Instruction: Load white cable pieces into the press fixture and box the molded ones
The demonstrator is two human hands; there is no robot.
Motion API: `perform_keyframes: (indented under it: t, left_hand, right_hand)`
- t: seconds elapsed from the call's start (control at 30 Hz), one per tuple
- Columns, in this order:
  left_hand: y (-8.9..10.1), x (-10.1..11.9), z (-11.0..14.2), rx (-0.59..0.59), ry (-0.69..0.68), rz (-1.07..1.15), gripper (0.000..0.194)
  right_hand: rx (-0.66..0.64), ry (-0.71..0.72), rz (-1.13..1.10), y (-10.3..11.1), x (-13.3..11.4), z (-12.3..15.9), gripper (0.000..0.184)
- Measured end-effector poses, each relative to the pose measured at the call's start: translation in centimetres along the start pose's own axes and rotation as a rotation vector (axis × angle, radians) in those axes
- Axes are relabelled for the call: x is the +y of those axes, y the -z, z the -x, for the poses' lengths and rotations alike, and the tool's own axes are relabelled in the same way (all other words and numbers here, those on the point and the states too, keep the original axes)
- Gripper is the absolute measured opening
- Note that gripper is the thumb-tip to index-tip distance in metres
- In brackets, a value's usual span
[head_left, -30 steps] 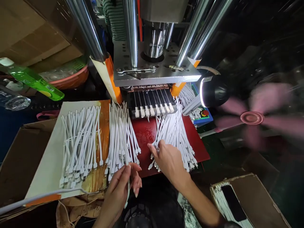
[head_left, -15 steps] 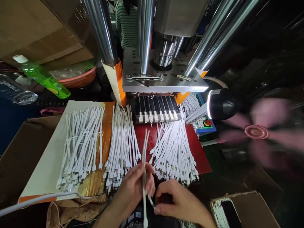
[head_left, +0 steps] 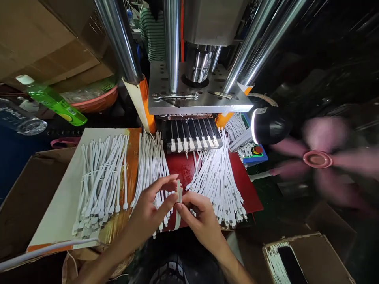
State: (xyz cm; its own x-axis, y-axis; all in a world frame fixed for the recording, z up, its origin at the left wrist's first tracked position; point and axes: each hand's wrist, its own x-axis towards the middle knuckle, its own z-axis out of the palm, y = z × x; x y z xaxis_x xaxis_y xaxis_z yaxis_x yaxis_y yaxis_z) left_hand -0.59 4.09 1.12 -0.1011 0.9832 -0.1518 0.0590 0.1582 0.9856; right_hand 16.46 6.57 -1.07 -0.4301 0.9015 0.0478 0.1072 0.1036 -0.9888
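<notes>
Both of my hands meet over the front of the red mat (head_left: 242,185). My left hand (head_left: 152,203) curls its thumb and fingers around the upper end of a short white cable (head_left: 179,193). From the other side, my right hand (head_left: 199,215) pinches the same piece lower down with thumb and index finger. A white strand bends below the fingertips; whether one or two cables are held I cannot make out. White cables with flat connectors lie in a pile (head_left: 220,185) to the right and another pile (head_left: 149,157), partly covered by my left hand, to the left.
Behind the hands stands a press with a steel plate (head_left: 201,103) above a black slotted fixture (head_left: 192,136) holding several white connectors. Bundled cables (head_left: 103,177) lie on a board at left. A lamp (head_left: 266,125), a spinning pink fan (head_left: 318,159) and a cardboard box (head_left: 319,256) occupy the right.
My hands have risen and come together at the cable. The long upright cable ends seen earlier are now drawn down to a short piece between the fingers.
</notes>
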Motion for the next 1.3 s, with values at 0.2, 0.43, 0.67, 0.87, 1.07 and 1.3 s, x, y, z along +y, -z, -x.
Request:
perform_keyframes:
  t: [0.2,0.43,0.67,0.87,1.07,1.3]
  left_hand:
    - [0.7,2.9,-2.3,-0.161,-0.161,-0.112,0.015]
    - [0.7,2.5,-1.6,-0.1,-0.154,-0.006,0.005]
    - [1.4,2.8,-1.7,0.04,-0.24,-0.156,0.009]
    - [1.9,2.8,-2.1,-0.022,-0.234,-0.184,0.012]
    - [1.7,2.8,-2.7,-0.096,-0.292,-0.284,0.014]
    - [3.0,2.9,-8.8,0.136,-0.346,-0.339,0.017]
  right_hand:
    - [0.087,0.12,0.03,0.6,0.5,0.7,0.018]
    - [0.14,0.129,0.023,0.8,-0.1,-0.1,0.019]
    - [0.115,0.143,0.015,-0.9,-0.6,-1.2,0.023]
    - [0.089,0.154,-0.005,-0.9,-0.6,-1.8,0.018]
    - [0.045,0.066,-0.008,-1.1,0.0,-2.2,0.023]
    - [-0.365,-0.164,0.13,-0.2,1.3,0.4,0.02]
